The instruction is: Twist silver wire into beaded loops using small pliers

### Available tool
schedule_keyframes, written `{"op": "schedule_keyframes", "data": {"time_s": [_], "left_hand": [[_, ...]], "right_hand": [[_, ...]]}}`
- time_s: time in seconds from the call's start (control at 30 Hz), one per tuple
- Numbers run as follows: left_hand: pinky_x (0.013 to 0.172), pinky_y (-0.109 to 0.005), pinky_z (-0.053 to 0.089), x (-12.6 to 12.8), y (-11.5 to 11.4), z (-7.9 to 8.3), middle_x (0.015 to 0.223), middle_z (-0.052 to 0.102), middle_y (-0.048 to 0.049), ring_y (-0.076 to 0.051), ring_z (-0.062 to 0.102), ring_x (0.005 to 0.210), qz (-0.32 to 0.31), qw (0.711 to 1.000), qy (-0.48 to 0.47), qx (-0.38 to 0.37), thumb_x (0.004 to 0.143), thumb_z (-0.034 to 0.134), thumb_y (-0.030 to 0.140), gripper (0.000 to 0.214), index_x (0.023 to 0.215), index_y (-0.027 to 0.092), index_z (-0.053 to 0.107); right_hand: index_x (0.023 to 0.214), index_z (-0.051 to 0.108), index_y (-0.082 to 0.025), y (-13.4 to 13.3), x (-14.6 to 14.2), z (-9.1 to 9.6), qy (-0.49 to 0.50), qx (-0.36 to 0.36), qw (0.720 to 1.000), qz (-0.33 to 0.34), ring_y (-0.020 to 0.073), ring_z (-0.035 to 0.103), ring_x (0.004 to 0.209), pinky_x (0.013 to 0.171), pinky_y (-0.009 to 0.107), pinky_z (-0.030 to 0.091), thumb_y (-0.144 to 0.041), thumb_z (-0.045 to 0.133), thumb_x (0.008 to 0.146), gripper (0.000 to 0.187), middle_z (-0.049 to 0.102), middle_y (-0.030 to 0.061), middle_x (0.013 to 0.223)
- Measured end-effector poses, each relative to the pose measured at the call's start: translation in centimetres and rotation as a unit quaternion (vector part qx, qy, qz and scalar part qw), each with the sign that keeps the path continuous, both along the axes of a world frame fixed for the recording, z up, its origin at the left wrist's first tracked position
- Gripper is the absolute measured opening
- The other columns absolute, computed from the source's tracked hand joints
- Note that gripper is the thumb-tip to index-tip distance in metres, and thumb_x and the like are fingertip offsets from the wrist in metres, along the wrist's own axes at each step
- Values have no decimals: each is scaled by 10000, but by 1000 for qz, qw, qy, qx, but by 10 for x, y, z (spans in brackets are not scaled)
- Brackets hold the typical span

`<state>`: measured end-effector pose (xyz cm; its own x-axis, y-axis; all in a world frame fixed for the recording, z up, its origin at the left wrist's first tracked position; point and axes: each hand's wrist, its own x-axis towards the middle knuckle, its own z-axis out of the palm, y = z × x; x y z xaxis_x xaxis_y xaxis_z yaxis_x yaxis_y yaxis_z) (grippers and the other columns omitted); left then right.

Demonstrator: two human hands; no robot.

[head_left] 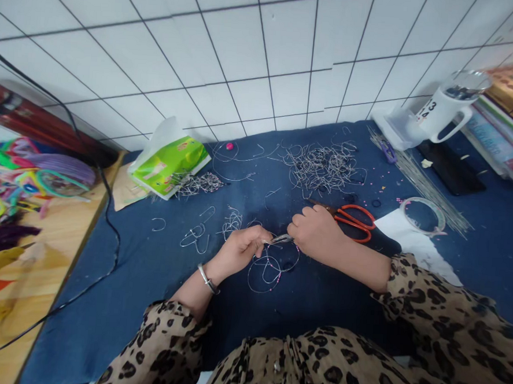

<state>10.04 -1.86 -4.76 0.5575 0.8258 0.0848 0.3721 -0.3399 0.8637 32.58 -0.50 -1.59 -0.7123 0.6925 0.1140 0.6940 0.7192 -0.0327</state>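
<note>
My left hand [248, 242] pinches a thin silvery wire with pink beads [276, 281], whose loops hang down over the blue cloth. In my right hand [315, 233] is a pair of small pliers [282, 238]; its jaws meet the wire close to my left fingertips, and its handles are hidden in my fist. Orange-handled scissors [359, 222] lie just beyond my right wrist. Left of my left hand are several bent wire pieces [195, 237] and a small wire tangle [232, 222].
A big heap of bent wires [323, 168] lies near the tiled wall. Straight wires [426, 185], a wire coil [422, 215] and a white mug [446, 108] are at the right. A green packet [171, 166] stands back left; a black cable [117, 235] crosses the left side.
</note>
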Motion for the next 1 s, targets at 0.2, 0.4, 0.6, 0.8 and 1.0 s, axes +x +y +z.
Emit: {"op": "schedule_keyframes", "data": {"time_s": [0.2, 0.4, 0.6, 0.8, 1.0], "left_hand": [[659, -236, 453, 0, 0, 0, 605, 534, 26, -86, 538, 582, -4, 1000, -5, 9, 900, 408, 192, 180, 959, 184, 578], [694, -246, 451, -2, 0, 0, 603, 516, 33, -95, 554, 625, -20, 999, 3, 33, 883, 400, 118, 203, 974, 194, 565], [702, -247, 451, -3, 0, 1, 611, 503, 28, -100, 548, 640, -29, 996, 28, 74, 882, 393, 105, 205, 970, 195, 554], [662, -236, 457, -3, 0, 0, 651, 535, 22, -89, 534, 603, -41, 992, 27, 113, 866, 389, 70, 229, 969, 189, 556], [621, -226, 464, -4, 1, -1, 938, 640, -45, -66, 543, 579, -54, 983, 48, 170, 840, 394, 32, 262, 982, 187, 550]], "right_hand": [[734, 600, -156, -1, 0, -1, -3, 1, 1000, -4, 167, 401, 713, 613, 317, 171, -159, 466, 820, 159, 577, 53, 711], [722, 594, -162, -2, -1, -2, 1, 13, 1000, -10, 167, 400, 693, 613, 320, 172, -144, 438, 836, 194, 570, 50, 696], [726, 603, -152, -2, 0, -3, 4, 9, 1000, -11, 168, 405, 700, 610, 319, 182, -143, 448, 834, 190, 573, 58, 699], [725, 597, -154, 0, 0, -7, 4, 15, 1000, -16, 172, 416, 703, 613, 322, 186, -139, 447, 839, 189, 569, 57, 699], [736, 595, -148, -1, 1, -6, 1, 7, 1000, -16, 179, 429, 710, 612, 325, 189, -124, 433, 843, 195, 578, 64, 711]]}}
